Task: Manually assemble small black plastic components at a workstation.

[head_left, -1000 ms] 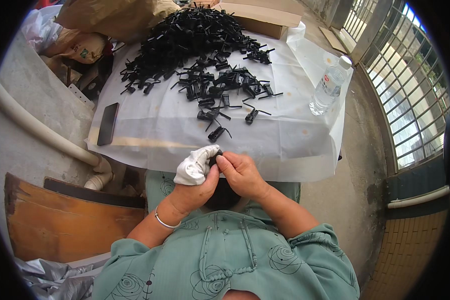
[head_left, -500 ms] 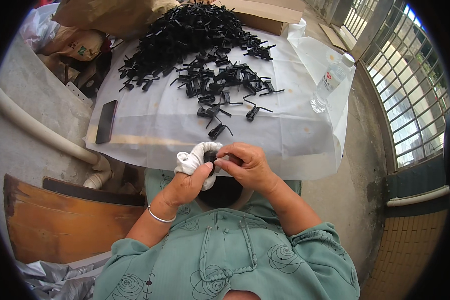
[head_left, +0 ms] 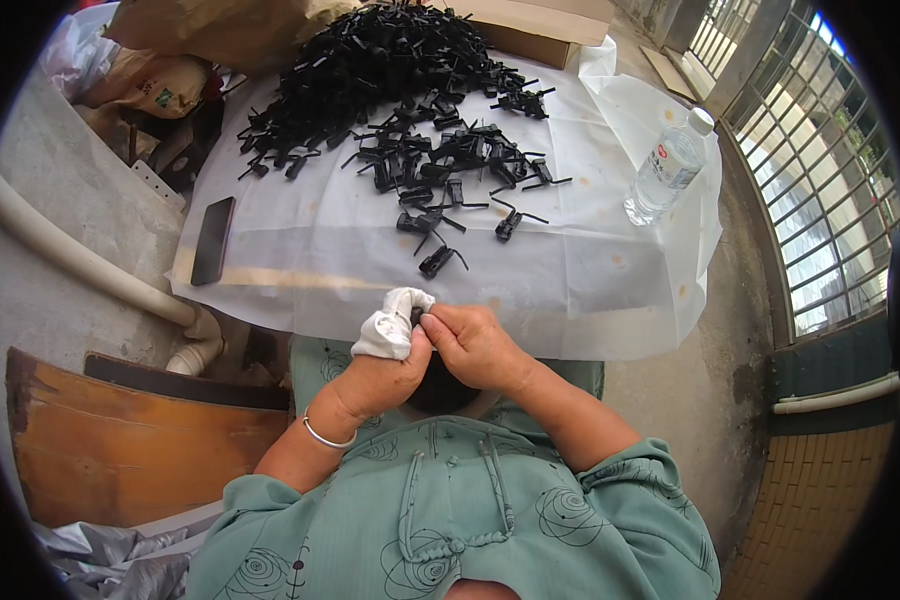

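Close in front of my body, at the table's near edge, my two hands meet. My left hand [head_left: 388, 375] is closed round a white cloth [head_left: 388, 328] and a small black plastic part [head_left: 416, 316], with the thumb pressed on the part. From the other side my right hand [head_left: 477, 345] grips the same part, its fingers curled and the thumb next to the left thumb. Most of the part is hidden by the fingers. Past the hands, loose black plastic parts with thin arms [head_left: 437, 262] lie on the white-covered table [head_left: 310, 310].
A large heap of black parts [head_left: 370, 80] covers the table's far side. A phone [head_left: 213, 241] lies at the left edge, and a clear water bottle [head_left: 667, 168] stands at the right. Behind are a cardboard box [head_left: 530, 35] and paper bags [head_left: 210, 35]. A dark round container [head_left: 440, 392] sits below my hands.
My right hand has turned and closed more tightly against the left, fingers now curled. The black part is more covered, and the cloth has shifted and bunched up over the left fingers.
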